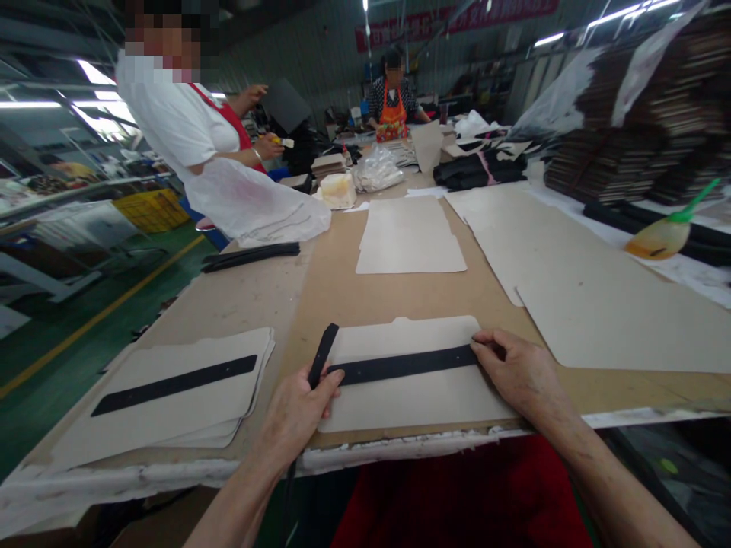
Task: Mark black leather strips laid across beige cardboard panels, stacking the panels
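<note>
A pale beige panel (400, 403) lies flat near the table's front edge, with a black strip (405, 367) across its middle. My left hand (305, 403) pinches the left end of that strip between thumb and finger. A second black strip (324, 354) sticks up out of the same hand, and its lower end hangs below the table edge. At the strip's right end, the thumb and fingertips of my right hand (511, 365) are pressed together on it. To the left lies a small stack of beige panels (183, 361), the top one bearing a similar black strip (177, 384).
Beyond my hands lie more beige panels (411, 243) and large beige sheets (617, 281). A bottle of amber liquid with a green nozzle (662, 237) rests at right. Folded black strips (251, 257) lie at left. A co-worker in white (188, 122) stands far left; another person (393, 106) is behind.
</note>
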A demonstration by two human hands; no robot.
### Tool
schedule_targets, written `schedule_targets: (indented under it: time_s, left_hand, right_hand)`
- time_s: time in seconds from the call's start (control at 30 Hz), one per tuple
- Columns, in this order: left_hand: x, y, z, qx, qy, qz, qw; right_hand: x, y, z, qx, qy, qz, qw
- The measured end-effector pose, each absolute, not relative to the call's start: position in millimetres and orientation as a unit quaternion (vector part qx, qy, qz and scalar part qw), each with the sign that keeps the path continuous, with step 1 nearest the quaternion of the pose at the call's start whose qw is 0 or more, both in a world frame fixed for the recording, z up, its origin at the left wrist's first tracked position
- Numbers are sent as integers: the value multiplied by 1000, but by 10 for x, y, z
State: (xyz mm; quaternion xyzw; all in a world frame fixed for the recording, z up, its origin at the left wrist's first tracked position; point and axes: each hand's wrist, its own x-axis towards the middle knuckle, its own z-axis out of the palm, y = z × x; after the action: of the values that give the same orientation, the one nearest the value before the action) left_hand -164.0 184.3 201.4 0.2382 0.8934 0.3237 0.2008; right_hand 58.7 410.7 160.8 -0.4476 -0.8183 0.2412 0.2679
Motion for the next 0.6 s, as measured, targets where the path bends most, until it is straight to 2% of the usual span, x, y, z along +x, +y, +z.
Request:
schedule_targets:
  time_s: [0.2, 0.6]
  left_hand:
    - [-1658, 1810, 2062, 269, 893, 314, 178]
    - [-1685, 1850, 2023, 287, 903, 273, 169]
  right_hand:
    - [619, 4121, 1639, -450, -790, 303, 287]
    - [616, 4117, 1673, -452, -783, 351, 244]
